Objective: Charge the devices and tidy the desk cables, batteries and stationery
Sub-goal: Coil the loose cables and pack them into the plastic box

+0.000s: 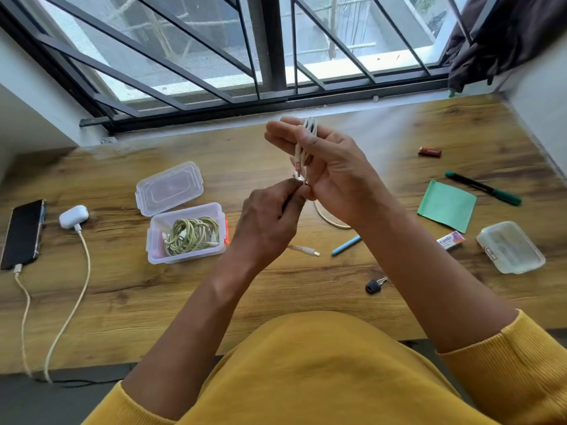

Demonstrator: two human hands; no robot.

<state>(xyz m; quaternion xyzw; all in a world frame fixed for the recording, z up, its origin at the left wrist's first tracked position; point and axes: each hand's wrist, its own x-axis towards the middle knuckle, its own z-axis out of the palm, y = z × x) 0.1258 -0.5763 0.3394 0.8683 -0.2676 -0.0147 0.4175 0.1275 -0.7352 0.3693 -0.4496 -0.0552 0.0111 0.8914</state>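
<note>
1. Head view shows both hands raised over the middle of the wooden surface (306, 286), working one pale cable (302, 154).
2. Right hand (334, 170) carries the coil: the cable is looped over its extended fingers, long axis of the loops running from far to near, with the thumb laid across them. Its grip is closed around the coil.
3. Left hand (270, 216) sits just near and left of the right hand, its thumb and forefinger pinching the cable's loose run right below the coil.
4. A free tail leaves the hands to the near side, curves over the surface, and ends in a plug (308, 251) lying near the blue pen (346, 245).
5. The relation that matters: the unwound length lies near of the coil and under the left hand, so my judgement is that the left hand should feed the next turn up and around the right-hand fingers.
6. The open clear box (185, 233), already holding a green coiled cable (191, 234), stands left of the hands, closer to the left hand; its lid (169, 188) lies just beyond it.
7. At far left the phone (23, 230) and earbud case (73, 216) each have a cable plugged in.
</note>
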